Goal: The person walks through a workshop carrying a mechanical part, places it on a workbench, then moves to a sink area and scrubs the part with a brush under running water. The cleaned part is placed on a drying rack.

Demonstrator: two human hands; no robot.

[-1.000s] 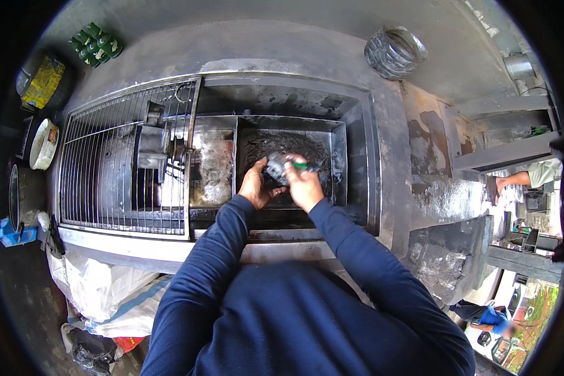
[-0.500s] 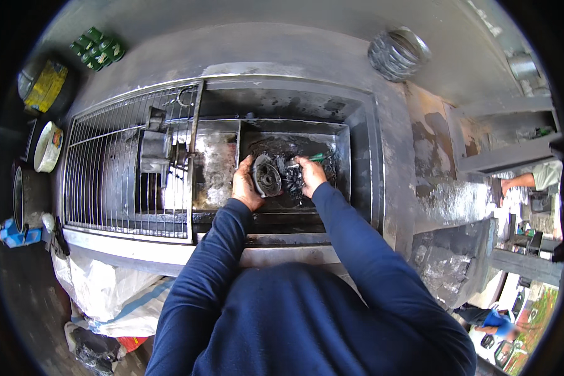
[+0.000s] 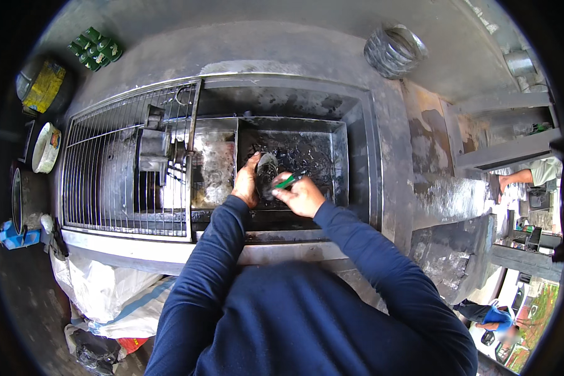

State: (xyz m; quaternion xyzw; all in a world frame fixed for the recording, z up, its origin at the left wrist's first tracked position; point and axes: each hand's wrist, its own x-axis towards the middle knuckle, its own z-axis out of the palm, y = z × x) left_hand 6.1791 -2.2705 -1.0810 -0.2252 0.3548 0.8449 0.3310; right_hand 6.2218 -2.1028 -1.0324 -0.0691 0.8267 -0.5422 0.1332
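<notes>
My left hand (image 3: 247,180) grips the side of a round, dark, greasy metal part (image 3: 267,164), its fingers partly hidden behind it. The part is tipped on edge over a shallow metal tray (image 3: 341,156) with black, wet liquid in it. Closed around a green-handled brush (image 3: 285,183), my right hand (image 3: 303,197) is at the part's right side. The brush's working end is blurred against the part.
Left of the tray, a wire grate (image 3: 100,182) carries a grey metal casting (image 3: 153,150). Green bottles (image 3: 95,49) and a coiled metal bundle (image 3: 394,52) stand behind. White sacks (image 3: 106,285) lie at the near left. Another person (image 3: 498,319) is far right.
My right hand has moved left and nearer to me, bringing the brush from the tray to the part. The part has turned from facing up to standing more on edge in my left hand.
</notes>
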